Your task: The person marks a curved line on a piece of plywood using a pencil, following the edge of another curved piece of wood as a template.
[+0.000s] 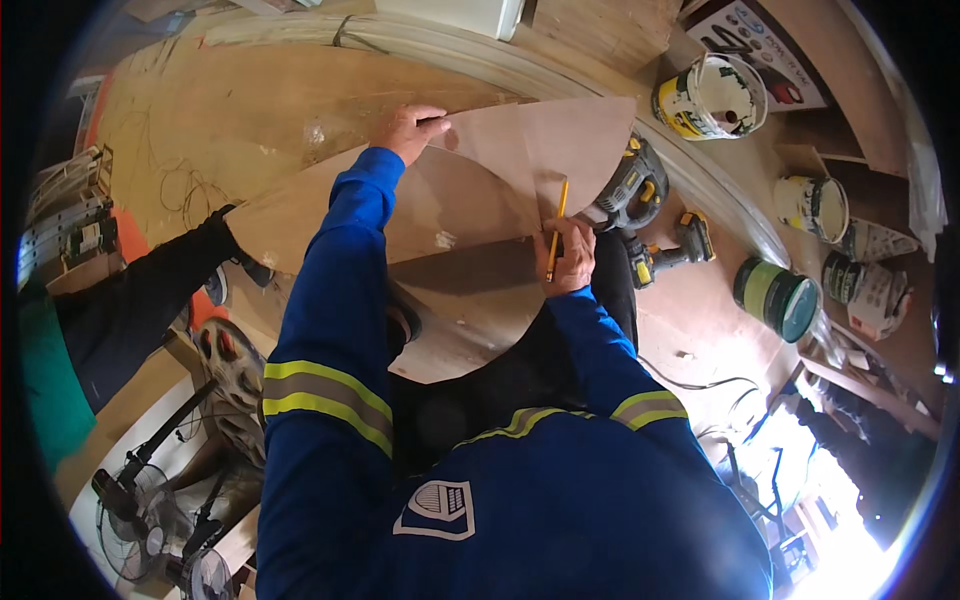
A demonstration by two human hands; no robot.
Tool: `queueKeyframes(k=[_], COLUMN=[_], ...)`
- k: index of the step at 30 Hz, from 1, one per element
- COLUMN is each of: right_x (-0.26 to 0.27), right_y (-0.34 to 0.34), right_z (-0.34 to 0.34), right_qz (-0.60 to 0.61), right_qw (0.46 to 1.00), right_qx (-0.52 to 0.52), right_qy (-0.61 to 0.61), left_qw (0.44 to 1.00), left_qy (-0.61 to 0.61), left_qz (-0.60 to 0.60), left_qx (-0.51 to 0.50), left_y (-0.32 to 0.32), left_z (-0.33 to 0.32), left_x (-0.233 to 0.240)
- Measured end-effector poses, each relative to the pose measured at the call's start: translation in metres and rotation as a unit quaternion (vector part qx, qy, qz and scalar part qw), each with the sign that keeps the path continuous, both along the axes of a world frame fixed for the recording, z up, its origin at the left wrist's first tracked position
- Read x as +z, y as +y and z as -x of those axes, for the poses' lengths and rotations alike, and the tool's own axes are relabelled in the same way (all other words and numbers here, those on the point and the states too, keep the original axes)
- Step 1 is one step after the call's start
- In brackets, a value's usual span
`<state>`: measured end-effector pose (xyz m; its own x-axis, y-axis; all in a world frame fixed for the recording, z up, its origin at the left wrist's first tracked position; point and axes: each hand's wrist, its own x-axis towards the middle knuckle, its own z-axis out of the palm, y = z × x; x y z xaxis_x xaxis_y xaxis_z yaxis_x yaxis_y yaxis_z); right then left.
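Note:
Two thin wooden sheets lie in front of me, one overlapping the other. The upper sheet (581, 139) has a curved edge and tapers towards the left. Beneath it, the lower sheet (442, 206) stretches left to a rounded end. My left hand (409, 133) grips the narrow end of the upper sheet between thumb and fingers. In my right hand (568, 251) is a yellow pencil (561, 202), held over the right part of the sheets, its far end pointing away from me. Right beside that hand lies a grey and yellow jigsaw (637, 184).
A cordless drill (675, 251) lies right of my knee. Paint buckets (709, 97) and a green tin (776, 300) stand further right. Long bundled strips (450, 41) curve along the far side. At left are another person's leg (150, 277) and fans (139, 517). A cable (697, 384) crosses the floor.

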<state>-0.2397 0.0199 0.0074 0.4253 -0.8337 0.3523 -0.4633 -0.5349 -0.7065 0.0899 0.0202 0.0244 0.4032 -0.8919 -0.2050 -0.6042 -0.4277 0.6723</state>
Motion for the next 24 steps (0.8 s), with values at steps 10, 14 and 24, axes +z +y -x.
queueKeyframes(k=[10,14,24], right_x=[0.000,-0.003,-0.013], right_y=[0.005,0.001,-0.001], right_z=[-0.004,0.004,0.004], right_qz=[0.000,0.001,-0.025], right_qw=[1.000,1.000,0.999], right_qx=[-0.012,0.000,-0.026], right_qy=[0.002,0.025,-0.021], left_qw=[0.995,0.969,0.965], left_qy=[-0.014,-0.014,-0.031], left_qz=[-0.089,-0.165,-0.203], left_qx=[-0.043,-0.184,-0.163], left_y=[-0.004,-0.029,-0.042], left_z=[-0.018,-0.024,-0.026], left_x=[-0.012,0.015,0.019])
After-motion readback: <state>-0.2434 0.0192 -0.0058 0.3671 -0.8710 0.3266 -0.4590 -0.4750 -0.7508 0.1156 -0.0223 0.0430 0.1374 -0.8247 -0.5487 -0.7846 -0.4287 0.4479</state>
